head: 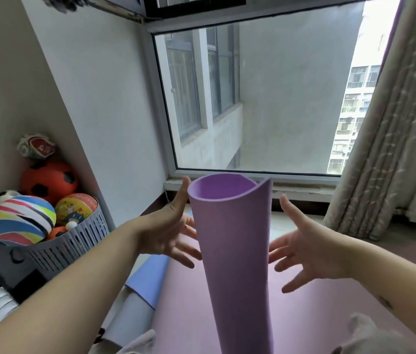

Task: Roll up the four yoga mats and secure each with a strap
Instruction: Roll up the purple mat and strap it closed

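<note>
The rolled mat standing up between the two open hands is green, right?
Not green. The head view shows the rolled mat is purple. It does stand upright between the open left hand and right hand.

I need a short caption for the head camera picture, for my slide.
Loosely rolled purple yoga mat stands upright between the spread left hand and right hand, before a window.

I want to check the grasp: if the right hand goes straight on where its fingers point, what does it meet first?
The upright rolled purple yoga mat. The right hand is open, fingers aimed at its side; whether they touch it is unclear.
</note>
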